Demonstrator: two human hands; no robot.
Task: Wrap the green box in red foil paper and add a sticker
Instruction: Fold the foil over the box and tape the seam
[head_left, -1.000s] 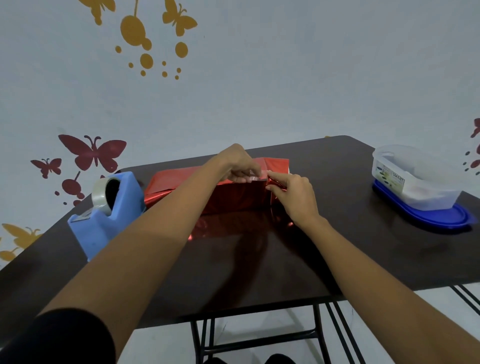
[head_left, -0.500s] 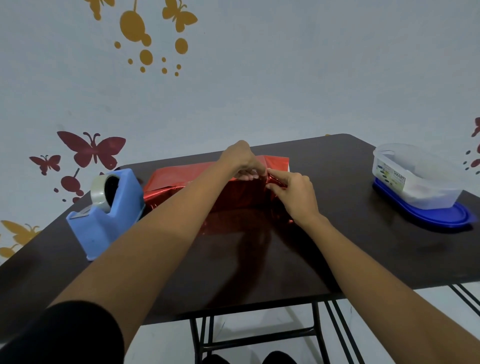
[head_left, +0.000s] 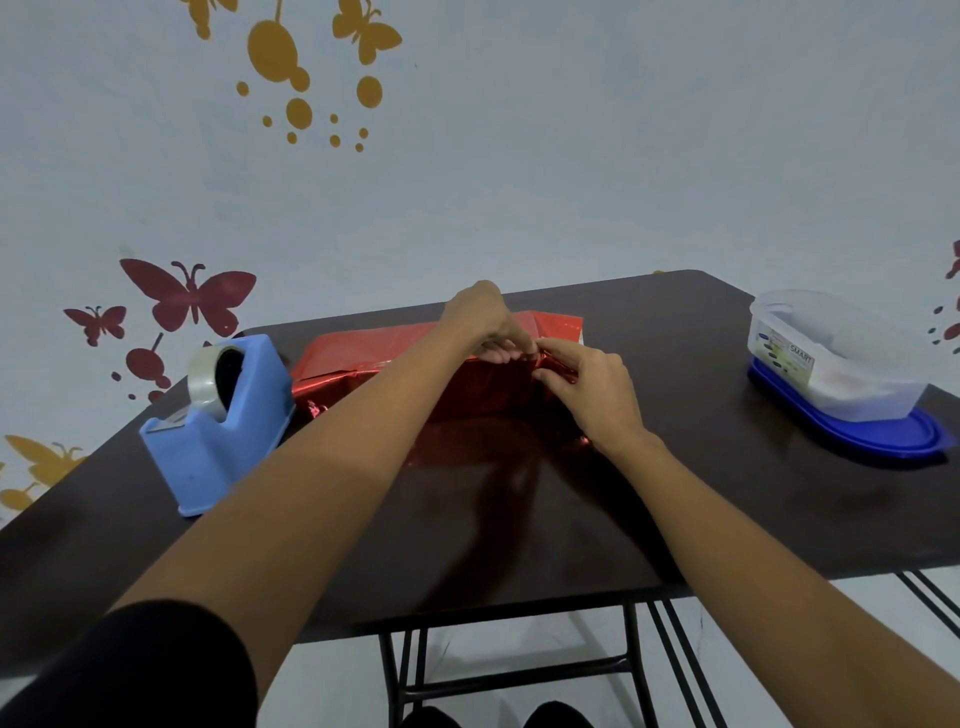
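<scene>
Your right hand (head_left: 592, 384) has crept inward, pinching the red foil (head_left: 363, 353) at the box's right end. Your left hand (head_left: 483, 325) stays curled, pressing the top fold – the end flap is closing

Both bare forearms reaching forward, left hand (head_left: 480, 325) curled over the foil-wrapped box (head_left: 415, 374) top, right hand (head_left: 589, 392) pinching foil at its right end, fingertips nearly touching

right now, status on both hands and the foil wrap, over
Left hand and right hand both pinching red foil at box's right end. Fold unfinished, no sticker seen. Tape dispenser stands clear, left.
</scene>
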